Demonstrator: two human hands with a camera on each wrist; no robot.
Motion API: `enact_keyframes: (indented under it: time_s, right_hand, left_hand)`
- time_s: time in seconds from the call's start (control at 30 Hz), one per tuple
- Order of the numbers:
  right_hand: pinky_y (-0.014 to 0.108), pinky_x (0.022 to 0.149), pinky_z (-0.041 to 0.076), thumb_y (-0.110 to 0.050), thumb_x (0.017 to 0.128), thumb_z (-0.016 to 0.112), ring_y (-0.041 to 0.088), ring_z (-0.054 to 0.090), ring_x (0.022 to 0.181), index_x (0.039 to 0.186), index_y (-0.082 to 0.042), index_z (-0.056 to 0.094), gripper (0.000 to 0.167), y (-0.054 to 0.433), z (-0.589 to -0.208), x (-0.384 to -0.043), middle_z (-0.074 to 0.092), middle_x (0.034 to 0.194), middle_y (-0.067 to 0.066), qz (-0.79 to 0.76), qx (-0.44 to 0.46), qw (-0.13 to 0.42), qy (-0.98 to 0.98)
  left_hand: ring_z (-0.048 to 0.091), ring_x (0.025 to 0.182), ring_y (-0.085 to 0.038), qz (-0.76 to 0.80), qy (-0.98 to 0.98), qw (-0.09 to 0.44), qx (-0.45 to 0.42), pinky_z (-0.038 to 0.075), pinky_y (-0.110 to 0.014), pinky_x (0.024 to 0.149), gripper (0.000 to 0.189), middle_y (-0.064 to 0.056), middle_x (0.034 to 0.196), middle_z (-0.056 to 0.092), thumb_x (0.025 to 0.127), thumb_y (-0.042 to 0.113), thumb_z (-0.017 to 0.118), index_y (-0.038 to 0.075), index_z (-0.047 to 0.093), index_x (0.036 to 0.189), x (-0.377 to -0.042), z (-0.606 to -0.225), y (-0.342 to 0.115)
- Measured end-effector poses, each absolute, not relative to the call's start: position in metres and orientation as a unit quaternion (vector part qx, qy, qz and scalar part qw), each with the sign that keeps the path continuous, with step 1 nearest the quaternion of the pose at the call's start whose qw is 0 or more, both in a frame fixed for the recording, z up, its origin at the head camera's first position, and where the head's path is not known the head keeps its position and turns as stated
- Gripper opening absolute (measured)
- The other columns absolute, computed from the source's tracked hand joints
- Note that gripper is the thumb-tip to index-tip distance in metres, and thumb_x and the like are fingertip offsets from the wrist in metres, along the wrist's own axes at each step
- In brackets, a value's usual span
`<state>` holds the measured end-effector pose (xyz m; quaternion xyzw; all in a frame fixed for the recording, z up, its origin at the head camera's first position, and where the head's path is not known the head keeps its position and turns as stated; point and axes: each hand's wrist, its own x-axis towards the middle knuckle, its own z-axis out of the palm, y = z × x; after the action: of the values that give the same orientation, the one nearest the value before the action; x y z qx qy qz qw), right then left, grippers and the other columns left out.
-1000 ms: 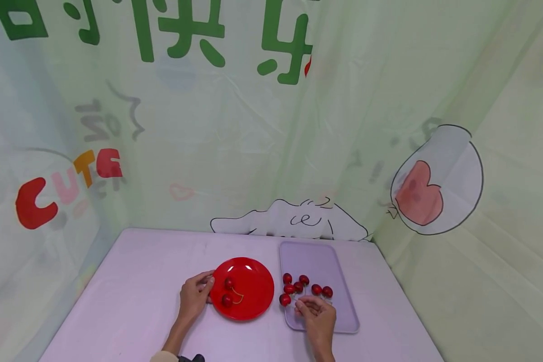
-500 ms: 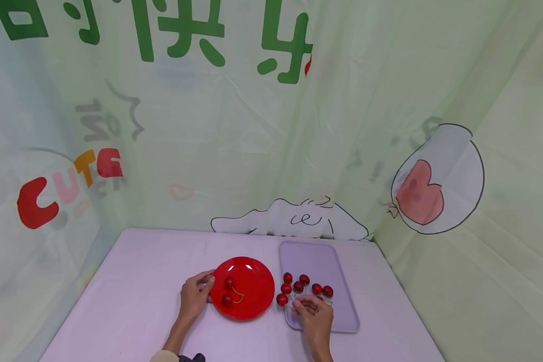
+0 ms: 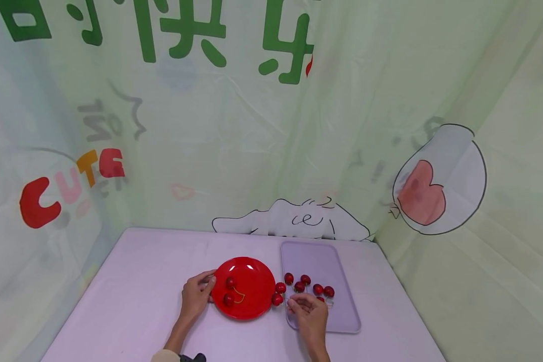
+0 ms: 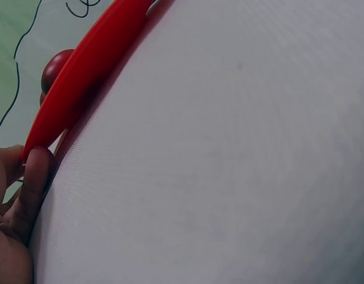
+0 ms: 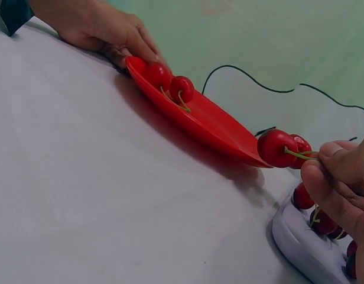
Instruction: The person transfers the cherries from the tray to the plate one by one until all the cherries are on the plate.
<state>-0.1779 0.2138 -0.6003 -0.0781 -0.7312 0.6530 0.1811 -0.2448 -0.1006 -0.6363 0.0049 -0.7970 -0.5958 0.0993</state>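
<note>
My left hand (image 3: pixel 194 297) grips the left rim of a round red plate (image 3: pixel 255 279), thumb above and fingers at the underside. A pair of cherries (image 5: pixel 181 89) joined at the stems lies on the plate's left half. My right hand (image 3: pixel 311 317) pinches the green stems of another pair of cherries (image 5: pixel 276 148) between thumb and fingertips. That pair hangs right at the plate's right rim, overlapping it in the right wrist view. In the left wrist view, the plate (image 4: pixel 87 77) shows edge-on, with the thumb and fingers (image 4: pixel 35 177) at its rim.
A lilac tray (image 3: pixel 307 256) lies right of the plate, with several more cherries (image 3: pixel 299 286) in its middle, partly behind my right hand. Both stand on a pale table (image 3: pixel 163 261) enclosed by printed curtains (image 3: pixel 235 151) at the back and sides.
My right hand has moved left, carrying the pair of cherries from over the tray's left edge to the plate's right rim. The left hand and plate stay in place.
</note>
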Motion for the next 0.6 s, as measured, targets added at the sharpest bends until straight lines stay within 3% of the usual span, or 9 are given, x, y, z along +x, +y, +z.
enact_keyframes:
  time_s: [0.4,0.6]
  right_hand:
    - [0.024,0.066,0.066,0.007,0.088,0.085,0.013,0.077,0.064,0.095,0.005,0.08,0.009,0.198,-0.597,-0.184,0.08,0.083,0.014,0.642,-0.049,0.179,-0.744]
    - [0.026,0.066,0.067,0.008,0.088,0.085,0.013,0.076,0.065,0.096,0.008,0.079,0.011,0.193,-0.597,-0.185,0.08,0.086,0.019,0.663,-0.04,0.157,-0.731]
  left_hand:
    - [0.063,0.052,-0.008,-0.591,-0.801,0.096,0.01,0.057,-0.018,0.057,0.031,-0.021,0.117,0.079,0.107,0.011,0.07,0.005,0.075,0.137,-0.246,-0.635,-0.101]
    - [0.063,0.053,-0.008,-0.591,-0.801,0.094,0.01,0.057,-0.018,0.058,0.032,-0.021,0.118,0.078,0.107,0.012,0.07,0.005,0.074,0.138,-0.245,-0.635,-0.1]
